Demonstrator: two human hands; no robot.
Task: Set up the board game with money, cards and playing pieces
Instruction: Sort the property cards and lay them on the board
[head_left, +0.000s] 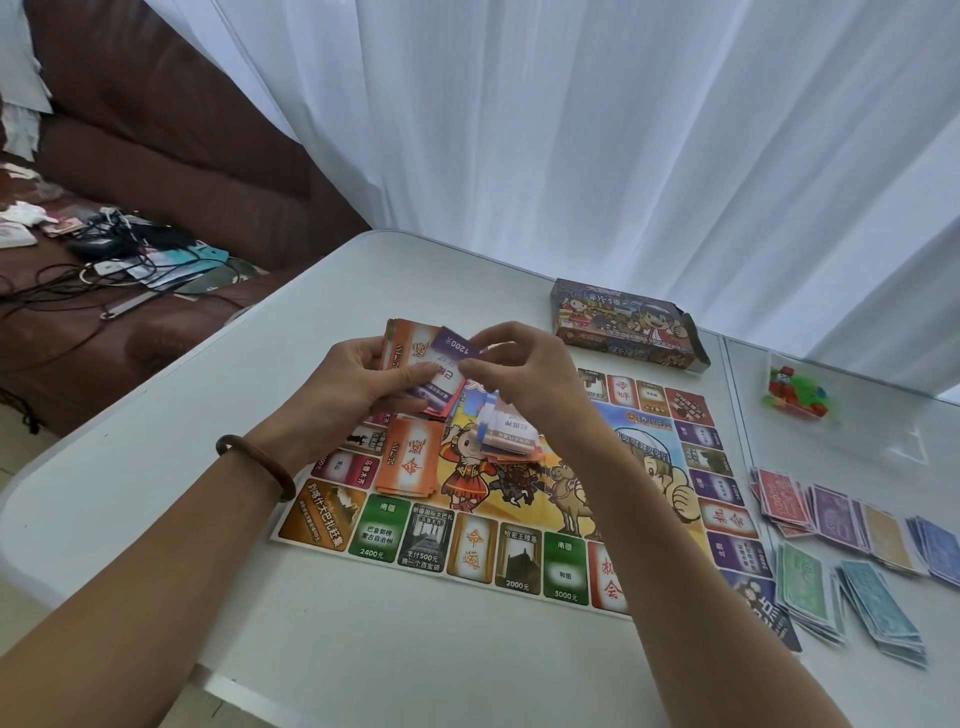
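Observation:
A colourful paper game board (519, 551) lies flat on the white table (363, 649). My left hand (363, 382) holds a stack of cards (410, 345) above the board's far left corner. My right hand (524, 371) pinches a purple card (454, 348) at the top of that stack. On the board lie an orange card pile (408, 465) and a mixed card pile (511, 436). Play money (852, 551) is sorted by colour into several piles right of the board. A clear bag of coloured playing pieces (792, 395) sits at the far right.
The open game box (628, 325) stands beyond the board near a white curtain (571, 130). A brown sofa (182, 171) strewn with cables and small items is to the left. A seam runs down the table's right part.

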